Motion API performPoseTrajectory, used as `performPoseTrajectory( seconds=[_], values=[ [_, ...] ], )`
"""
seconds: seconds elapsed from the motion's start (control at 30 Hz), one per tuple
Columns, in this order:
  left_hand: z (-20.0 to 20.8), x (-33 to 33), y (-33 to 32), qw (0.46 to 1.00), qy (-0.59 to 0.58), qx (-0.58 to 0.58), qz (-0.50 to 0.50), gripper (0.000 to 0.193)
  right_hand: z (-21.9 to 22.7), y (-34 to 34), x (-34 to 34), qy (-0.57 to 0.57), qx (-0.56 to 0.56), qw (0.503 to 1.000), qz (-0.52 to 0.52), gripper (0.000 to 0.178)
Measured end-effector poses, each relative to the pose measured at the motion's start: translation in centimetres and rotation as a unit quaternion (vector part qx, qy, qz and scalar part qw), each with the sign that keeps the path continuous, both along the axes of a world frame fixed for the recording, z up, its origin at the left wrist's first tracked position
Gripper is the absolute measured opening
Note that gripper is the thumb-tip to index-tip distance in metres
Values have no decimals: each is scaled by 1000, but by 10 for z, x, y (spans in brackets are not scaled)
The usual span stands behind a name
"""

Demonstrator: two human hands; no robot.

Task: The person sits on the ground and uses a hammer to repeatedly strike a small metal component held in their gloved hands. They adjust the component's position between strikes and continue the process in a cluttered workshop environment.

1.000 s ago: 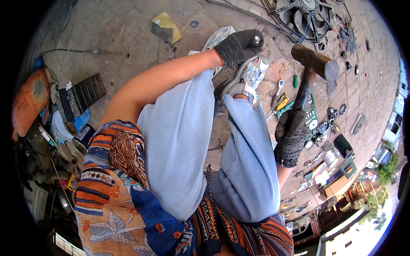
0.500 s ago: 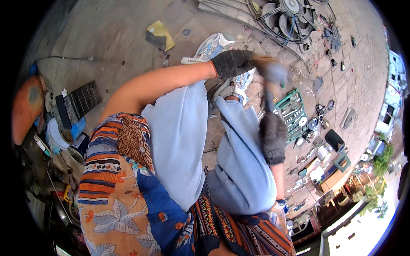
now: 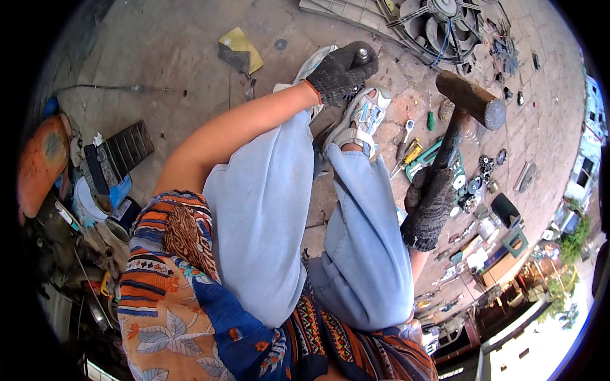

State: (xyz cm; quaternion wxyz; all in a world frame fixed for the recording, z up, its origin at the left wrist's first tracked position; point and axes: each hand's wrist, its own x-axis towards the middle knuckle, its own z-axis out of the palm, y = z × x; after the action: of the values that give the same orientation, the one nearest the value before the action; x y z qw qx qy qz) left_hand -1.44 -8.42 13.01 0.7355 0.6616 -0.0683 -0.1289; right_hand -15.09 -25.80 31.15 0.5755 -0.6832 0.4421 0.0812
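Note:
In a black knit glove, my left hand is closed above my shoes, at the far middle. A small shiny round metal end sticks out of its fist; the rest of that piece is hidden by the fingers. My right hand, gloved too, grips the dark handle of a hammer beside my right knee. The hammer's heavy worn head is raised to the right of my left hand, apart from it. What lies beneath my left fist, between the shoes, is mostly covered.
A green tool case lies partly behind my right hand. Near it are a yellow-handled screwdriver, a ratchet and a green-handled screwdriver. A fan assembly lies at the far right. Scattered metal parts cover the right.
The hammer has swung away from my left hand, up and to the right. My left hand has shifted slightly right and farther out, and the metal end now shows.

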Motion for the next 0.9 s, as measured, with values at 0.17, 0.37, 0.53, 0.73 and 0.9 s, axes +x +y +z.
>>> performPoseTrajectory(
  seconds=[0.17, 0.37, 0.53, 0.73, 0.9],
  values=[
    [-15, -3, -6, 999, -47, 22, 1, 22, -6, -6, -9, -7, -27, 1000, 14, 48],
    [-5, -5, -8, 994, -60, 86, 5, 23, -7, -11, -12, -7, 12, 1000, 10, 41],
    [-14, -11, -10, 970, -173, 170, 28, 23, -9, -16, -15, 15, 8, 999, 32, 47],
    [-17, -10, -10, 997, -44, 69, -5, 23, -10, -20, -17, 18, 11, 999, 29, 48],
    [-13, -11, -9, 997, -54, 53, 0, 21, -11, -21, -18, 10, 23, 999, 22, 47]
  ],
)
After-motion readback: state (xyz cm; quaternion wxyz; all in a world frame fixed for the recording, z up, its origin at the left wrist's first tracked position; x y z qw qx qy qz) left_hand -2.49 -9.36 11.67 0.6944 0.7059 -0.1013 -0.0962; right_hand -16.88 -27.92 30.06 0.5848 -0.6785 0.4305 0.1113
